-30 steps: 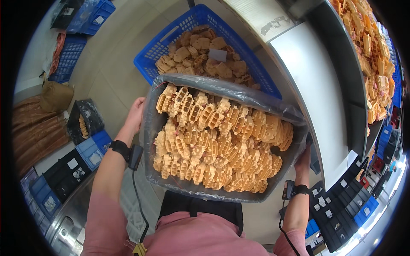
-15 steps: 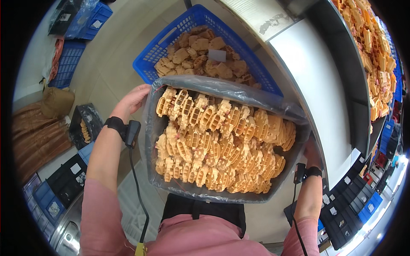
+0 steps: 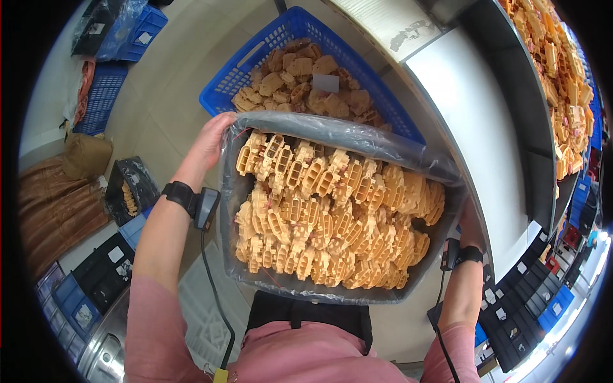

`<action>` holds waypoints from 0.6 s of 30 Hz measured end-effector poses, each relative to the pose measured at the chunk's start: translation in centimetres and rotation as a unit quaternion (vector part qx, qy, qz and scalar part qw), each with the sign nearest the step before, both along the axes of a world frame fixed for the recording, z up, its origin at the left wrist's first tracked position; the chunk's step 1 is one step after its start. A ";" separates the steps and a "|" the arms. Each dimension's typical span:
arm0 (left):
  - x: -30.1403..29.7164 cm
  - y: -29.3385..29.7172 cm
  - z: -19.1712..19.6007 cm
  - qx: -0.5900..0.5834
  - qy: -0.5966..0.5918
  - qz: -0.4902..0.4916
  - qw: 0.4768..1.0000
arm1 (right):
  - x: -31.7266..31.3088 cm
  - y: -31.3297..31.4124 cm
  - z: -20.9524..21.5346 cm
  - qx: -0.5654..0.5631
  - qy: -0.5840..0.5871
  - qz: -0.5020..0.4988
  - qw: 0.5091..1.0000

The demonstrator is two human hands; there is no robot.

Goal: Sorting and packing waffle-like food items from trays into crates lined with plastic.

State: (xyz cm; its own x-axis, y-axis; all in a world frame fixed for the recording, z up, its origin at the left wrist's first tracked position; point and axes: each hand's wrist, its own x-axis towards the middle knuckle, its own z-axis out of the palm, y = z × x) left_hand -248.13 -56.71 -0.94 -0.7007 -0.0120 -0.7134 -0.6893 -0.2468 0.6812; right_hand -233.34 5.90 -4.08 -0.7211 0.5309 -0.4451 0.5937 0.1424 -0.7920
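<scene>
Bin (image 3: 357, 136) is right in front of us, in the middle. From the left, our left hand (image 3: 212, 137) has its fingers partly curled onto the bin's upper-left corner; a blue basket (image 3: 223, 90) lies beyond; tan parts (image 3: 325, 217) fill the bin in rows; our right hand (image 3: 471, 222) is at its right side, fingers hidden, so we cannot tell their grip.

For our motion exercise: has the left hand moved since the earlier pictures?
Yes: the left hand has moved closer to the blue basket.
</scene>
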 end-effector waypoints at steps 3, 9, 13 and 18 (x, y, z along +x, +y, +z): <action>0.3 1.2 0.1 -0.022 0.065 0.022 0.997 | 1.0 1.3 -2.0 -0.071 0.066 -0.051 0.994; 1.1 2.5 1.0 -0.159 0.153 0.011 0.975 | 1.6 2.0 -3.2 -0.104 0.085 -0.105 0.985; 2.6 3.6 3.7 -0.304 0.249 -0.133 0.910 | 0.5 -0.1 -0.6 -0.048 0.077 -0.038 0.995; 5.2 3.4 7.9 -0.333 0.274 -0.133 0.892 | 1.7 0.0 2.6 0.259 -0.066 0.063 0.961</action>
State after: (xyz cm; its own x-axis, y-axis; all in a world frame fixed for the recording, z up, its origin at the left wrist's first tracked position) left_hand -242.96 -53.28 6.93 -0.9835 -0.0869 -0.1586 -0.1808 0.4605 0.8690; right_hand -231.65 5.86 -1.52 -0.7499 0.6181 -0.2360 0.6361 0.5754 -0.5141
